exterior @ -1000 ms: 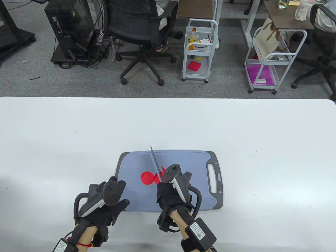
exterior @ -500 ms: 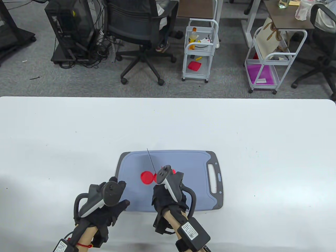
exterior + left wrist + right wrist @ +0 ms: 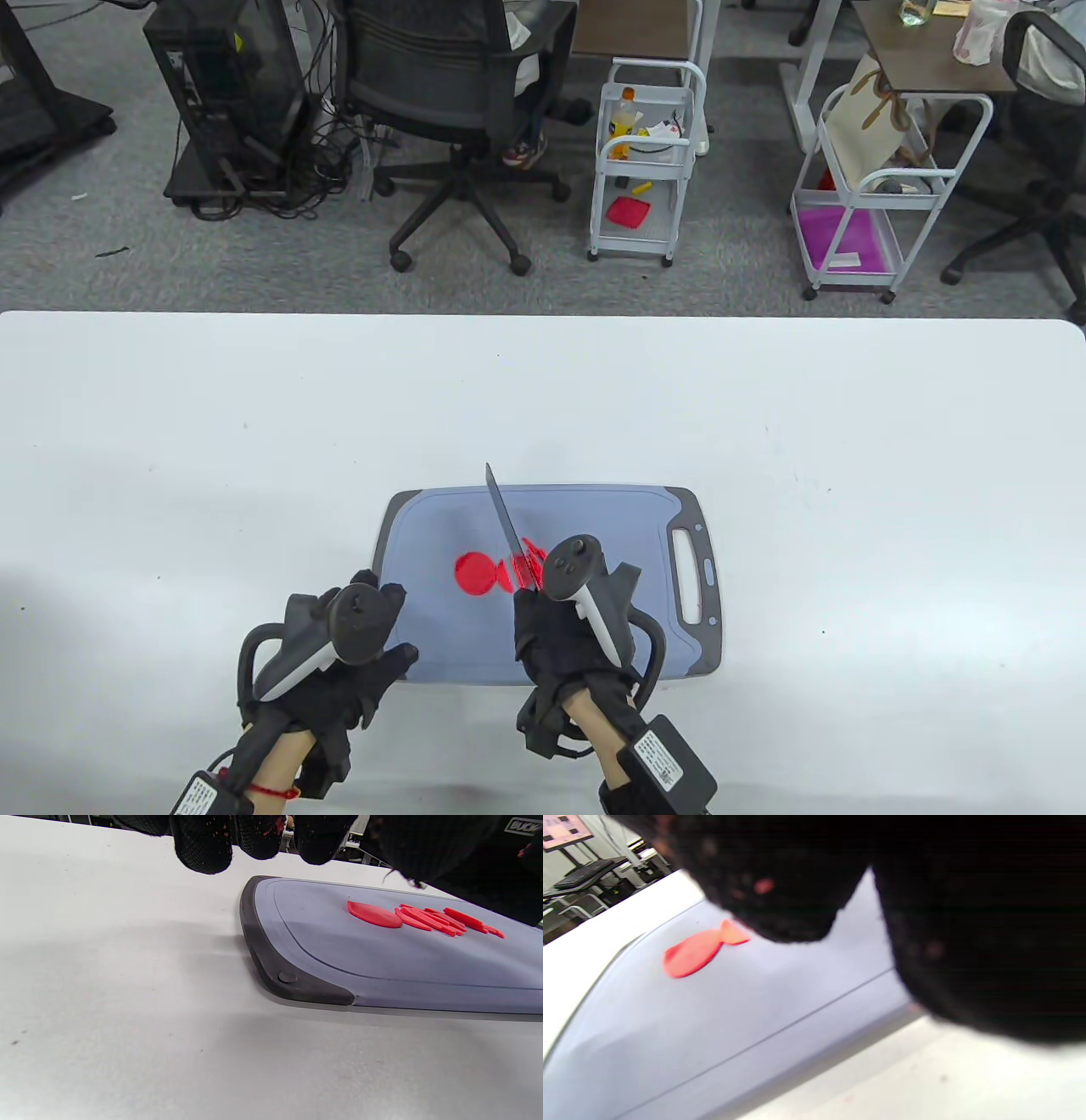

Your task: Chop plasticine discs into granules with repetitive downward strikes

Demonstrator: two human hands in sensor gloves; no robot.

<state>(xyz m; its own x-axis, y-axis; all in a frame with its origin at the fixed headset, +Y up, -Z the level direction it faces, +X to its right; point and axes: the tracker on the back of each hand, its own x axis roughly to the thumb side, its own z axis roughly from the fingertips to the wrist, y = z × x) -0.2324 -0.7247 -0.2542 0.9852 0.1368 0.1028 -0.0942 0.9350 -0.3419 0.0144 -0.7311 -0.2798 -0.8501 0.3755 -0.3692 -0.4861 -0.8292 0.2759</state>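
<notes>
A red plasticine disc (image 3: 475, 573) lies on the blue-grey cutting board (image 3: 611, 518), with several cut red strips (image 3: 528, 560) just to its right. The disc (image 3: 373, 914) and strips (image 3: 441, 920) also show in the left wrist view, and the disc (image 3: 689, 952) in the right wrist view. My right hand (image 3: 556, 632) grips a knife (image 3: 507, 522), its blade raised and pointing away over the strips. My left hand (image 3: 356, 654) rests at the board's near left corner, fingers (image 3: 203, 844) above the table, holding nothing.
The board has a dark rim (image 3: 271, 971) and a handle slot (image 3: 685, 577) on its right side. It sits on a white table (image 3: 254, 441). Beyond the far edge stand an office chair (image 3: 450, 102) and white carts (image 3: 645, 161).
The knife struck down to the left over the disc's right edge half a second ago, then rose and shifted right with my right hand. The left hand has not moved.
</notes>
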